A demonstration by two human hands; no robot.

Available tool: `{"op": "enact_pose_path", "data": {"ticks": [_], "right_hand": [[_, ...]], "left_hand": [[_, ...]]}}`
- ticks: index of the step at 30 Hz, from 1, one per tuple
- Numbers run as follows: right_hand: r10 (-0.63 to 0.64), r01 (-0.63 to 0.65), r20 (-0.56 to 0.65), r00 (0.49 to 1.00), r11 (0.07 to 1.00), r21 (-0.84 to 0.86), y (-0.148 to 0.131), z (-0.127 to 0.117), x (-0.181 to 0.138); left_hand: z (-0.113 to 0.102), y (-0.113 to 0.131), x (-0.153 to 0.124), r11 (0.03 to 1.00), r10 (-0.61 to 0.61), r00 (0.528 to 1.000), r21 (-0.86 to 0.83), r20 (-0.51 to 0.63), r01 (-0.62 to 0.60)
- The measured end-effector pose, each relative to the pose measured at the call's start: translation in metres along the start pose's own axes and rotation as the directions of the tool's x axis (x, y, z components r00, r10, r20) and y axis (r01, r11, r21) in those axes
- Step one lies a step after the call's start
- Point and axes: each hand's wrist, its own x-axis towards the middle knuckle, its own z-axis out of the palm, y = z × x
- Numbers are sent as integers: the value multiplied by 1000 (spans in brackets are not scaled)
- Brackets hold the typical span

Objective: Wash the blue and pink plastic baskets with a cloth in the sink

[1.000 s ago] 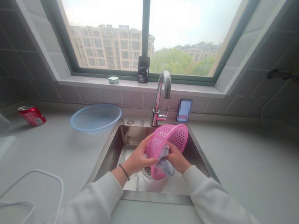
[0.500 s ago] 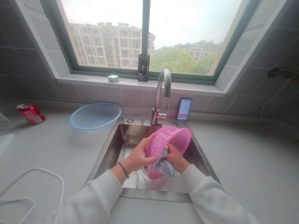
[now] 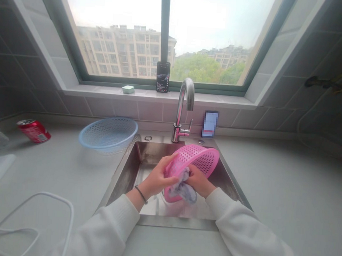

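Your left hand [image 3: 155, 177] grips the pink perforated basket [image 3: 193, 155] by its rim, tilted over the sink [image 3: 177, 223]; your right hand [image 3: 200, 182] is closed on the cloth [image 3: 188, 193] at the near rim, its fingertips hidden. A loosened left thumb could let the basket drop; bunched cloth could snag in the holes. Count: one pink basket, one cloth, one sink, one blue perforated basket [image 3: 109, 133], one faucet [image 3: 180, 111], one red can [image 3: 36, 131].
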Motion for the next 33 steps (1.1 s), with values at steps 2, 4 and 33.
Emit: {"op": "enact_pose_path", "data": {"ticks": [2, 4, 33], "right_hand": [[9, -8, 14, 1000, 999, -32, 1, -1, 0], [29, -25, -67, 997, 998, 55, 3, -6, 3], [20, -20, 1, 1000, 999, -27, -2, 1, -1]], "left_hand": [[0, 1, 0, 1000, 10, 1000, -2, 7, -10], [-1, 3, 0, 1000, -1, 1000, -8, 19, 1], [-1, 1, 0, 998, 39, 999, 43, 21, -40]]}}
